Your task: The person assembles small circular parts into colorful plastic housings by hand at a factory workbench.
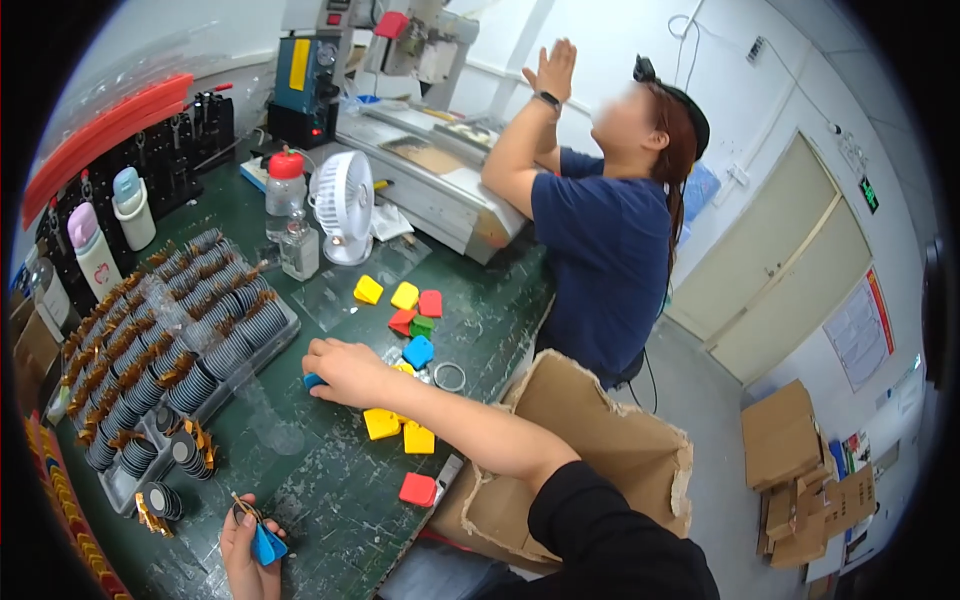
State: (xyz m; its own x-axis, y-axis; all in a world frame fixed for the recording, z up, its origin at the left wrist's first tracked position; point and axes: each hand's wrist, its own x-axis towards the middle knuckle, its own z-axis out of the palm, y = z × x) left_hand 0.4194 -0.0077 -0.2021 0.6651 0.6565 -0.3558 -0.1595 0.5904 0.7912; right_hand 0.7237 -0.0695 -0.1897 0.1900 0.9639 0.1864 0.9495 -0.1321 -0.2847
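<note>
Low in the head view, my left hand (243,562) is closed on blue plastic tags (268,543) and a dark round part with a copper-coloured strip, partly hidden by the fingers. My right hand (348,372) reaches across the table with its fingers closed on a small blue tag (313,381) that shows only in part. Beside my right forearm lie yellow tags (381,423), another blue tag (418,351) and a metal ring (450,377). Farther off are red tags (430,303) and a green tag (422,326). A lone red tag (418,489) sits near the table edge.
A clear tray (285,330) on the left holds rows of round discs with copper-coloured strips. Behind stand a white fan (345,205), a red-capped jar (286,190) and a machine (420,170). A cardboard box (585,425) touches the right edge; a person (600,250) sits beyond, arms raised.
</note>
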